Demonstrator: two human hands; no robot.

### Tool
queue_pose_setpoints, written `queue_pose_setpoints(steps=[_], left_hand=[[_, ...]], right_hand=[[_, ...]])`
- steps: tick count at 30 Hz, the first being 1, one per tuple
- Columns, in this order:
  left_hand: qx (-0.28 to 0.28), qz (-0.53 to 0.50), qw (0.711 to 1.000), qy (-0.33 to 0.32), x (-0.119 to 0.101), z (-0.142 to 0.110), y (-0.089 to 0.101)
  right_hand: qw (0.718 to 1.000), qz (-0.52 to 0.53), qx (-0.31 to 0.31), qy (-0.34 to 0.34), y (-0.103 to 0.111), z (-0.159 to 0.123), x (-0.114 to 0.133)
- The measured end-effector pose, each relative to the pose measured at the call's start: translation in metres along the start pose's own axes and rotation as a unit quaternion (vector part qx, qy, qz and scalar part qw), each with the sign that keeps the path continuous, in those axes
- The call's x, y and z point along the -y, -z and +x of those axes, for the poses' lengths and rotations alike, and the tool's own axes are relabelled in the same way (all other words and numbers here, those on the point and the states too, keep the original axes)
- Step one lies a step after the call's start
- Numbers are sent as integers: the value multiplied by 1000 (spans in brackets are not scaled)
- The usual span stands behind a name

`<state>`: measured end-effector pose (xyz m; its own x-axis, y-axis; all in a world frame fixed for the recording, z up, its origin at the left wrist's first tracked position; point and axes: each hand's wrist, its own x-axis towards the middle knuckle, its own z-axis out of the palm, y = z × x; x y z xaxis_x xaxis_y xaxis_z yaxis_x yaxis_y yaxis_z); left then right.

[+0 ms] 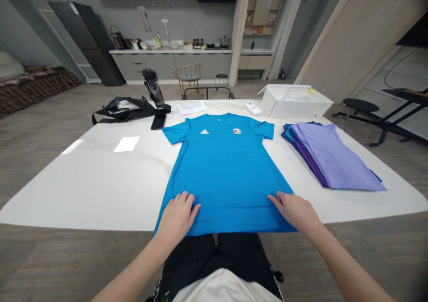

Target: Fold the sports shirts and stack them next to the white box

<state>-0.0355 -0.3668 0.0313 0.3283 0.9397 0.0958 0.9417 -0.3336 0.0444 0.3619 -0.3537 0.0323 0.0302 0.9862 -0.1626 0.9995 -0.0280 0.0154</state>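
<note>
A bright blue short-sleeved T-shirt (227, 168) lies spread front up on the white table (100, 186), collar away from me and hem at the near edge. It carries a white logo on one side of the chest and a round badge on the other. My left hand (179, 215) rests on its lower left part, thumb apart from the bent fingers. On the lower right part lies my right hand (296, 210), its thumb also apart and its other fingers partly hidden. A faint crease crosses the cloth between the hands.
Right of the shirt is a stack of folded garments, a lilac one (337, 159) on top. A white box (294, 101) stands behind it, near a small white device (253, 109). Far left are a black bag (125, 109), a bottle (154, 88), a phone (158, 122) and a paper (192, 108).
</note>
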Motion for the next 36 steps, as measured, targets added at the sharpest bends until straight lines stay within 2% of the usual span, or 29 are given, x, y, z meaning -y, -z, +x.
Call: queue_pose_setpoints(steps=[2,4,6,8,10,12,14,17,19,21,24,26,28,31,34,36], left_hand=[[-9,-19,999,-41,4,34,1],[-28,-34,996,-74,6,84,-2],[-33,-42,996,-77,7,139,-10],[-32,-39,996,-68,8,186,-21],[-21,-40,998,-44,10,216,-34],[2,-52,999,-15,16,225,-46],[19,-69,997,3,22,219,-56],[8,-86,996,11,30,205,-62],[-4,-89,996,17,31,210,-62],[-9,-87,996,24,29,231,-60],[-2,-83,996,19,23,281,-60],[11,-82,997,6,22,312,-61],[31,-84,996,6,25,334,-65],[46,-93,993,58,36,349,-69],[25,-100,987,121,49,362,-73],[6,-99,987,123,56,375,-74]], right_hand=[[997,28,-49,61,8,24,18],[982,71,-109,137,16,62,44],[967,99,-143,185,23,105,73],[965,108,-155,181,25,146,96],[977,101,-125,142,22,176,109],[988,91,-84,92,13,191,111],[994,84,-59,49,3,190,104],[995,74,-58,11,-9,180,93],[995,75,-62,9,-9,182,93],[994,79,-69,40,-2,200,101],[986,82,-86,115,14,248,120],[984,87,-88,128,20,280,130],[986,94,-74,112,22,304,133],[991,109,-61,39,18,324,126],[987,125,-83,-50,18,339,115],[986,125,-100,-47,22,353,112]])
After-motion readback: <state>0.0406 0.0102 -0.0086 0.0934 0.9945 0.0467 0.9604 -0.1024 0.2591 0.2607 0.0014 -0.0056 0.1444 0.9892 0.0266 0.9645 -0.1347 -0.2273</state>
